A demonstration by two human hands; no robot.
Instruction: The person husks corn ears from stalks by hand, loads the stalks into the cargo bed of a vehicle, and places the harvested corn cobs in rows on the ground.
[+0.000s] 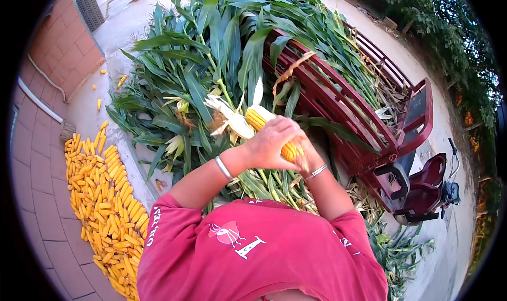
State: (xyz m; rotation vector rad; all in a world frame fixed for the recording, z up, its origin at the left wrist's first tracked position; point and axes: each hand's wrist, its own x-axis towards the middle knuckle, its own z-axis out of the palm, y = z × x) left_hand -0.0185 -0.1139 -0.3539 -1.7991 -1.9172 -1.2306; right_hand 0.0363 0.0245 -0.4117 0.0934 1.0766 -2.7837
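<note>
An ear of corn (255, 119) with bare yellow kernels is held in front of my chest, tilted, its husk (232, 117) peeled back toward the left. My left hand (270, 142) wraps over the middle of the ear. At the lower end, my right hand (309, 156) is closed round the ear near its pale silk; its fingers are partly hidden behind the left hand. Green corn stalks (185, 79) with long leaves lie piled just beyond and beneath both hands.
A heap of husked yellow cobs (108, 206) lies on the ground at left, beside a tiled wall (42, 158). To the right stands a dark red cargo tricycle (364, 132), its slatted bed loaded with stalks. A few loose cobs (99, 104) lie farther off at left.
</note>
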